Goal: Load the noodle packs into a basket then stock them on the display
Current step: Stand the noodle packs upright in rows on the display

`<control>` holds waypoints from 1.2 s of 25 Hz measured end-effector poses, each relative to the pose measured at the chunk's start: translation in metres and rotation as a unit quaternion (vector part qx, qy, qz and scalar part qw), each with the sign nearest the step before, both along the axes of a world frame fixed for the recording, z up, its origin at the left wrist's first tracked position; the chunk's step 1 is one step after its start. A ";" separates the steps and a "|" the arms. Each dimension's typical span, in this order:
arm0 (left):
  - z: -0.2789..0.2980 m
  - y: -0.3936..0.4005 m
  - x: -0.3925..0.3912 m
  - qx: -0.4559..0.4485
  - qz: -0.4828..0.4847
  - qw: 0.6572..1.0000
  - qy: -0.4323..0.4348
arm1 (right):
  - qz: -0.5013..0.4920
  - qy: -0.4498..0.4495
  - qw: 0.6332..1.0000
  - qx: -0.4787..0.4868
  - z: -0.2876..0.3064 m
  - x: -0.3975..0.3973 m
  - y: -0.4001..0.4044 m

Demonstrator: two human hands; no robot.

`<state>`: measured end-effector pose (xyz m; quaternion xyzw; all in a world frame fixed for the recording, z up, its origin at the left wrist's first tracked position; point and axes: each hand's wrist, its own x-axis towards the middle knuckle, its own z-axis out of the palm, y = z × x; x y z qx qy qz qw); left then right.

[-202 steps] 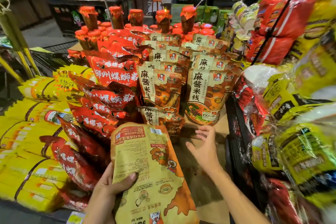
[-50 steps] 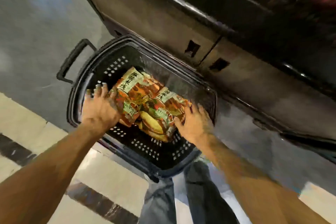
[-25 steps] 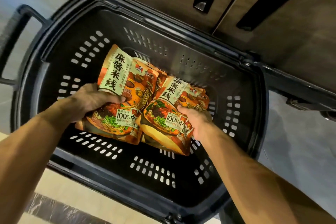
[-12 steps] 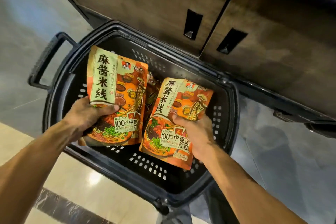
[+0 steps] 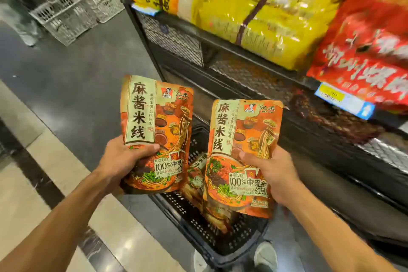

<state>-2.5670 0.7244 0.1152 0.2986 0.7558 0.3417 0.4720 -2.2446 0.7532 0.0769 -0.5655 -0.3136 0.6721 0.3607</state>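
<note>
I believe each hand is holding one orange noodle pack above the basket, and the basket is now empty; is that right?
Not quite: the head view shows the black basket is not empty; more packs lie inside. The left hand and right hand do each hold an orange noodle pack above it.

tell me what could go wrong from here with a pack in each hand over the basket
Each orange pack is held only by its lower part, the left hand on the left pack and the right hand on the right pack, so the tall tops may flop or slip. With both hands full, the black basket by the person's shoe could trip them.
</note>
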 end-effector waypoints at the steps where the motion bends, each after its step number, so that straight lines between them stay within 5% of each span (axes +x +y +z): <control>1: 0.047 0.002 -0.001 0.026 0.012 1.000 0.006 | 0.021 -0.002 0.999 0.027 0.047 -0.002 0.011; 9: 0.293 -0.011 0.032 0.196 0.061 0.979 0.012 | 0.035 -0.009 0.979 0.201 0.310 0.017 0.039; 16: 0.421 -0.008 0.084 0.310 0.023 0.951 -0.008 | -0.015 -0.029 0.945 0.326 0.461 0.072 0.015; 21: 0.461 0.023 0.158 0.344 -0.071 0.934 -0.073 | -0.126 -0.062 0.928 0.346 0.491 0.138 -0.016; 30: 0.443 0.037 0.346 0.284 -0.258 0.911 -0.150 | -0.335 -0.126 0.871 0.337 0.472 0.306 -0.113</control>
